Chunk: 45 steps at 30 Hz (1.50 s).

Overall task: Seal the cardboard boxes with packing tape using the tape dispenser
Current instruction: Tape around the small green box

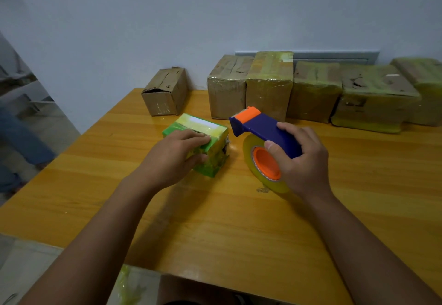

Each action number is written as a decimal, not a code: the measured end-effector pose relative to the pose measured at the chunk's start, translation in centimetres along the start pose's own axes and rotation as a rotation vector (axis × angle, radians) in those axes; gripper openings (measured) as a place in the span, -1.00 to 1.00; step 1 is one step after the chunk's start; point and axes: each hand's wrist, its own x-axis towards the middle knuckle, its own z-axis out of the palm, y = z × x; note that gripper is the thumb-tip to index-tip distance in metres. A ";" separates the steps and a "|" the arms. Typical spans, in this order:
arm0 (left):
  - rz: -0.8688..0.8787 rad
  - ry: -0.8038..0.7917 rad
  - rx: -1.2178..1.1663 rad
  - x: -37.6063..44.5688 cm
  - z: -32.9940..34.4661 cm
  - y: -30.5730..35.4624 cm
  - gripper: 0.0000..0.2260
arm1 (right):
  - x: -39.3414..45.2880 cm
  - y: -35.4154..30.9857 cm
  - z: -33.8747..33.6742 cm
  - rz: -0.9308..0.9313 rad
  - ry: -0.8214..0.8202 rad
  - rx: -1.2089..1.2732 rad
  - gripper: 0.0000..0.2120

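Note:
A small green box (210,137) wrapped in yellowish tape sits on the wooden table (215,221) near its middle. My left hand (174,158) rests on the box, fingers flat over its top and thumb against its near side. My right hand (301,161) grips a blue tape dispenser (260,128) with an orange cutter and an orange hub. The dispenser carries a roll of clear yellowish tape (262,168) and hovers just right of the green box, cutter pointing left.
A row of several cardboard boxes (270,84) wrapped in yellowish tape lines the wall at the back. A plain brown box (165,91) with a torn top stands apart at the back left. The table's left edge runs diagonally; a person's legs (21,142) show beyond it.

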 end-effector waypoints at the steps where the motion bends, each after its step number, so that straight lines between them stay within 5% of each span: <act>1: 0.002 0.017 0.002 0.0 0.1 0.0 -0.58 | 0.0 0.0 0.0 -0.001 0.000 0.000 -0.38; 25: -0.175 0.247 0.007 -0.3 2.9 2.4 -0.68 | 0.0 0.1 0.0 0.001 -0.002 0.001 -0.39; 33: -0.222 0.183 -0.067 -0.4 2.5 2.6 -0.45 | 0.0 0.1 0.1 0.002 0.000 -0.007 -0.39; 38: -0.297 0.301 -0.042 0.6 3.2 3.2 -0.70 | 0.0 0.1 0.0 0.001 0.004 -0.008 -0.40; 45: -0.197 0.140 -0.053 -0.2 1.8 2.1 -0.61 | 0.0 0.0 0.0 0.008 0.000 0.003 -0.40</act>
